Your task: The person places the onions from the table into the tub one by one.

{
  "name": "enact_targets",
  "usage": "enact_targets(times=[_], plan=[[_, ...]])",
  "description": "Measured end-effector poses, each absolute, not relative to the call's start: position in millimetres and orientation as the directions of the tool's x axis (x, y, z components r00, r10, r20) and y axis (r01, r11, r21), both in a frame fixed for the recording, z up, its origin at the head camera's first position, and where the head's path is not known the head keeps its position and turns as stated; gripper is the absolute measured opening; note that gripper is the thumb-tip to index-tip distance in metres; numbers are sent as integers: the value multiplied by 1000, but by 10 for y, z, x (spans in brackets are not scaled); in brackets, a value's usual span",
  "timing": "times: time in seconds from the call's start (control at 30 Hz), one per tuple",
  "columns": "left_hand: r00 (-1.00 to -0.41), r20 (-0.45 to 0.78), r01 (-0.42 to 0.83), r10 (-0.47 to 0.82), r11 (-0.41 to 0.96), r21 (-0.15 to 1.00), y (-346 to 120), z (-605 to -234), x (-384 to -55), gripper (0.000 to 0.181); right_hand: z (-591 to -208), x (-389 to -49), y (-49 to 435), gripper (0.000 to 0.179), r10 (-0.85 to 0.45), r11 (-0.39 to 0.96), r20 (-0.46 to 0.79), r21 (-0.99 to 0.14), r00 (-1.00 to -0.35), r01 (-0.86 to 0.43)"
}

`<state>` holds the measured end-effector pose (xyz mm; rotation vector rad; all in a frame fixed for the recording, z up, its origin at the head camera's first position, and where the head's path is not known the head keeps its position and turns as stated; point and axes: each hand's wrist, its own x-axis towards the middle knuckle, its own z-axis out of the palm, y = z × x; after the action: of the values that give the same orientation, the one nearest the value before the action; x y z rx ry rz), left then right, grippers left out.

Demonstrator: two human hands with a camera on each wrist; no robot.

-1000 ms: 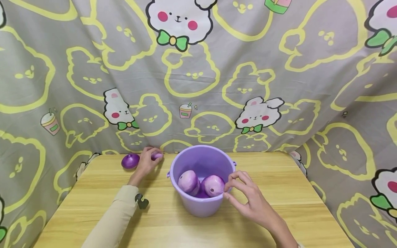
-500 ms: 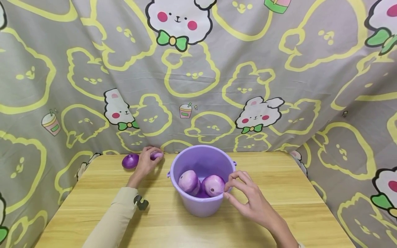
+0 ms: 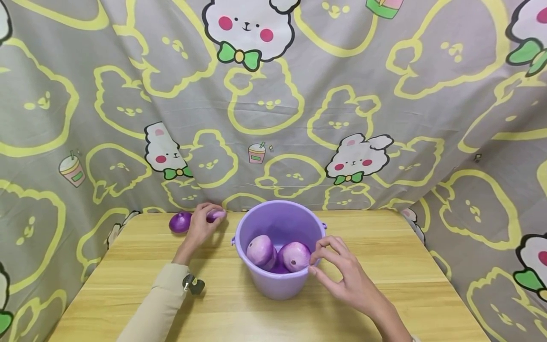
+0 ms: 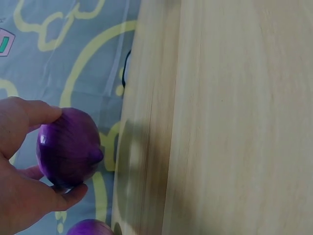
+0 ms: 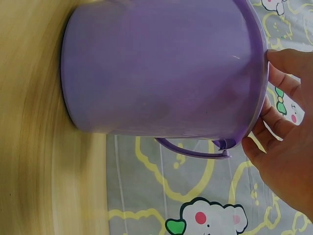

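My left hand (image 3: 201, 227) is at the back left of the table, its thumb and fingers gripping a purple onion (image 3: 215, 215). In the left wrist view the held onion (image 4: 73, 147) shows its dark, glossy skin and pointed tip. A second onion (image 3: 180, 222) lies beside that hand, only its top (image 4: 90, 227) visible in the left wrist view. A lilac bucket (image 3: 279, 285) stands upright at the middle. Inside it rest pale purple onions (image 3: 295, 256), partly hiding one another. My right hand (image 3: 346, 273) pinches the bucket's rim, thumb outside and fingers over the edge.
The wooden table (image 3: 239, 318) reaches back to a grey curtain (image 3: 273, 142) printed with yellow outlines and white rabbits. Curtain also hangs at both sides. The bucket's handle (image 5: 188, 154) hangs down on its far side in the right wrist view.
Almost nothing differs. My left forearm and sleeve have shifted slightly toward me, while the left hand stays around the onion and the right hand keeps its hold on the rim.
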<state>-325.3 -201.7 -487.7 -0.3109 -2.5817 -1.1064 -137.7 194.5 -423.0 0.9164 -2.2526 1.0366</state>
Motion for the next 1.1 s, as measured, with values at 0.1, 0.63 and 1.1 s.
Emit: enact_targets(times=[0.1,0.63,1.1], plan=[[-920,386,333,74,668,665,-2021,-4872,-3229,26,-4229,-1377,1941,28,-369,481,666,-460,-648,-746],[-893,447,375,54,638,672,-1981,-4731,-3085,28,-4223,-1380,1931,29,-368,474,671,-460,-644,-751],[-880,474,385,18,612,691,-1973,-4721,-2998,32,-4217,-1373,1939,28,-363,487,655,-473,-662,-735]])
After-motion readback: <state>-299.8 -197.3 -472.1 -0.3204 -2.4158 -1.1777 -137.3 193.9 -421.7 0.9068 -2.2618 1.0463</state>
